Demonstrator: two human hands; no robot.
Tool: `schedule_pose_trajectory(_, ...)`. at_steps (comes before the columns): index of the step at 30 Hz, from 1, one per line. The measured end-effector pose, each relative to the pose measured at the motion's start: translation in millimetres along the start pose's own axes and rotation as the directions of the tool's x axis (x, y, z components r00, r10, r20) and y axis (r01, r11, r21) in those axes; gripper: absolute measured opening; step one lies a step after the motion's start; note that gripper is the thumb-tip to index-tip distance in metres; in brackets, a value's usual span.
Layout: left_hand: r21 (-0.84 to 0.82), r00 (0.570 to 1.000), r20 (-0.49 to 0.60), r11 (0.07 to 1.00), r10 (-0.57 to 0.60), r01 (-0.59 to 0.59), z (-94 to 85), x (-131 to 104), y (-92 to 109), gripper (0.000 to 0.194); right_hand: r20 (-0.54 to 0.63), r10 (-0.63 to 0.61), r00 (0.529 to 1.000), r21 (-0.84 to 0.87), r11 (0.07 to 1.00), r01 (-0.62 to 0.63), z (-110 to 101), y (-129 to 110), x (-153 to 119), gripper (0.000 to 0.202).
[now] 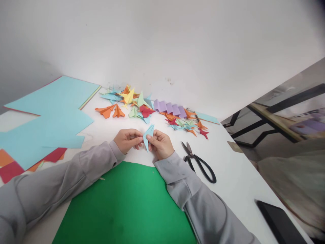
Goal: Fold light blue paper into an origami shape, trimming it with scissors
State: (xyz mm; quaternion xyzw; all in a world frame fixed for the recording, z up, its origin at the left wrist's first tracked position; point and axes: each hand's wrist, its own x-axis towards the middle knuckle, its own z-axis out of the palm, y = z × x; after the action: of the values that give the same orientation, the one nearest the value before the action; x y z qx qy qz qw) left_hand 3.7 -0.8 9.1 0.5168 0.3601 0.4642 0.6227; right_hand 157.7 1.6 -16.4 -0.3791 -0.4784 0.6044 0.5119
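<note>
A small piece of folded light-blue paper (148, 135), narrow and pointed at both ends, is held up between my two hands above the white table. My right hand (162, 144) pinches it from the right, thumb flat on its front face. From the left, my left hand (128, 140) has thumb and forefinger closed at the paper's left edge. Below my wrists lies a large green sheet (127, 203). Just beyond my hands, folded orange paper shapes (105, 111) and a red one (146, 111) rest on the table.
Black-handled scissors (196, 159) lie to the right, blades slightly apart. Large light-blue sheets (61, 95) spread over the left side. A purple pleated paper strip (169, 107) and several folded shapes sit along the wall. A dark flat device (279, 222) lies near the right edge.
</note>
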Motion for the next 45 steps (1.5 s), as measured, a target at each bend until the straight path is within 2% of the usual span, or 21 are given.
schedule_pose_trajectory(12,0.02,1.0,0.017,1.0,0.0,0.0,-2.8,2,-5,0.022,-0.002,0.011,1.0,0.015,1.0,-0.011,3,-2,-1,0.027)
schedule_pose_trajectory(14,0.036,0.999,0.01,0.999,0.034,-0.035,-2.9,1,-6,0.026,-0.01,0.024,1.0,0.008,1.0,-0.023,5,-4,-2,0.029)
schedule_pose_trajectory(17,0.087,0.987,-0.006,0.984,0.16,-0.158,-3.2,0,-7,0.039,-0.029,0.043,0.999,-0.024,0.999,-0.044,8,-6,-4,0.032)
schedule_pose_trajectory(19,0.17,0.965,0.017,0.95,0.263,-0.262,-4.0,-1,-9,0.036,-0.044,0.053,0.998,-0.044,0.997,-0.055,10,-8,-4,0.033)
schedule_pose_trajectory(23,0.37,0.898,0.107,0.822,0.426,-0.433,-6.7,-1,-14,0.017,-0.061,0.054,0.997,-0.057,0.997,-0.057,10,-8,-4,0.033)
schedule_pose_trajectory(28,0.427,0.875,0.125,0.771,0.467,-0.472,-9.4,1,-19,0.017,-0.078,0.057,0.995,-0.028,0.998,-0.059,9,-8,-4,0.032)
schedule_pose_trajectory(33,0.536,0.783,0.182,0.607,0.595,-0.586,-9.8,0,-17,0.014,-0.088,0.087,0.992,-0.021,0.996,-0.09,8,-9,-4,0.033)
schedule_pose_trajectory(35,0.577,0.76,0.203,0.552,0.617,-0.602,-9.2,-2,-15,0.013,-0.094,0.089,0.992,-0.024,0.996,-0.091,8,-9,-4,0.032)
schedule_pose_trajectory(37,0.604,0.77,0.205,0.541,0.604,-0.585,-8.4,-3,-12,0.012,-0.095,0.085,0.992,-0.027,0.996,-0.088,8,-9,-4,0.032)
schedule_pose_trajectory(39,0.608,0.814,0.168,0.592,0.555,-0.529,-7.4,-4,-10,0.012,-0.092,0.079,0.993,-0.029,0.996,-0.082,8,-8,-4,0.031)
schedule_pose_trajectory(42,0.514,0.903,0.046,0.765,0.427,-0.388,-6.2,-3,-9,0.012,-0.087,0.067,0.994,-0.024,0.997,-0.069,7,-8,-4,0.028)
schedule_pose_trajectory(45,0.342,0.955,-0.043,0.903,0.293,-0.261,-4.3,-1,-10,0.009,-0.069,0.049,0.996,-0.026,0.998,-0.051,7,-7,-4,0.026)
